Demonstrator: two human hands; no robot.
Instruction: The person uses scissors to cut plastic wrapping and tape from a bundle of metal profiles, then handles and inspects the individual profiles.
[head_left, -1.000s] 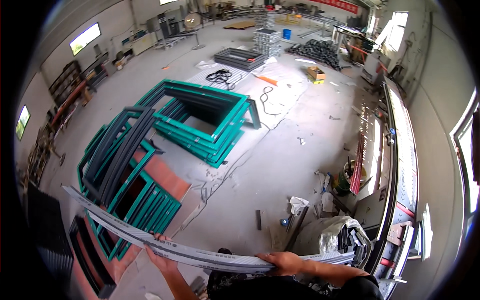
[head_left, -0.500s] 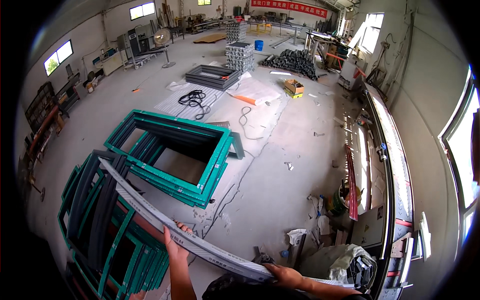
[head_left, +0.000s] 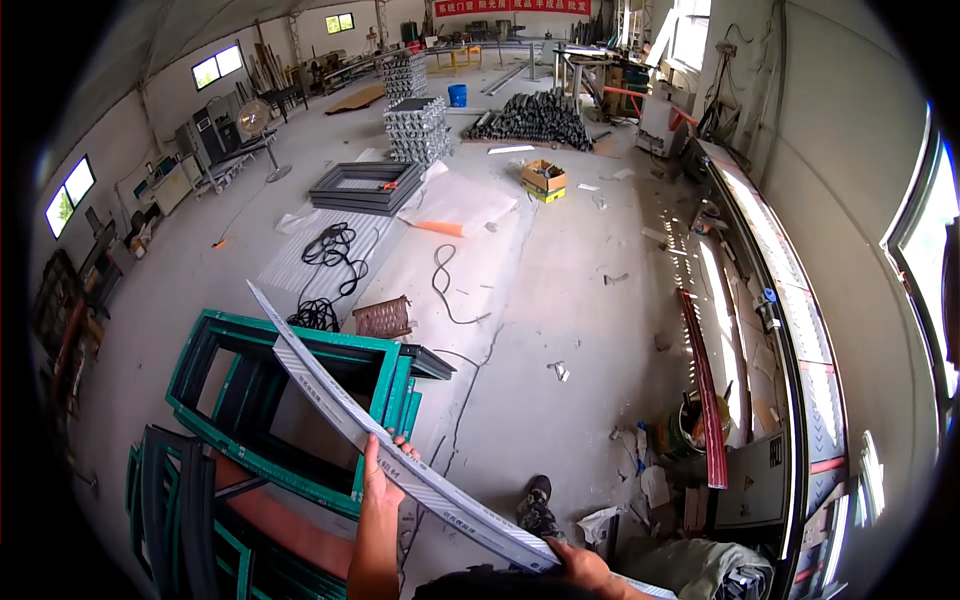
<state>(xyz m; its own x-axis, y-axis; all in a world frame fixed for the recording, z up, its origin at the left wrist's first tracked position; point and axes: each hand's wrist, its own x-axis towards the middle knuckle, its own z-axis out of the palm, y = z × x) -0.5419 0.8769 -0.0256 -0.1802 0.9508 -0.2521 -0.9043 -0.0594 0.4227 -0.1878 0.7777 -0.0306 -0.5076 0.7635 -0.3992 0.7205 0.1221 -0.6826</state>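
Note:
A long, pale grey profile bar (head_left: 335, 402), wrapped in printed film, runs slantwise across the view in front of me. My left hand (head_left: 388, 468) is closed around its middle, thumb on the near side and fingertips over the far edge. Further down, toward the lower right, my right hand (head_left: 583, 567) grips the same bar. Its far end reaches over a stack of green-edged window frames (head_left: 385, 375). More dark and green frames (head_left: 185, 500) stand leaning at the lower left. The bar's near end runs out past my right hand at the lower edge.
Dark frames (head_left: 366, 190) lie on the floor ahead, near a black coiled cord (head_left: 330, 245). A cardboard box (head_left: 544, 178) stands beyond. To the right are a long bench (head_left: 790, 330), a bucket (head_left: 683, 425), a dark red bar (head_left: 704, 400) and floor scraps. My shoe (head_left: 540, 487) shows below.
My view has turned right and I have moved forward. The bar's far end has swung off the leaning frames and now lies over the green stack. Both hands keep their hold.

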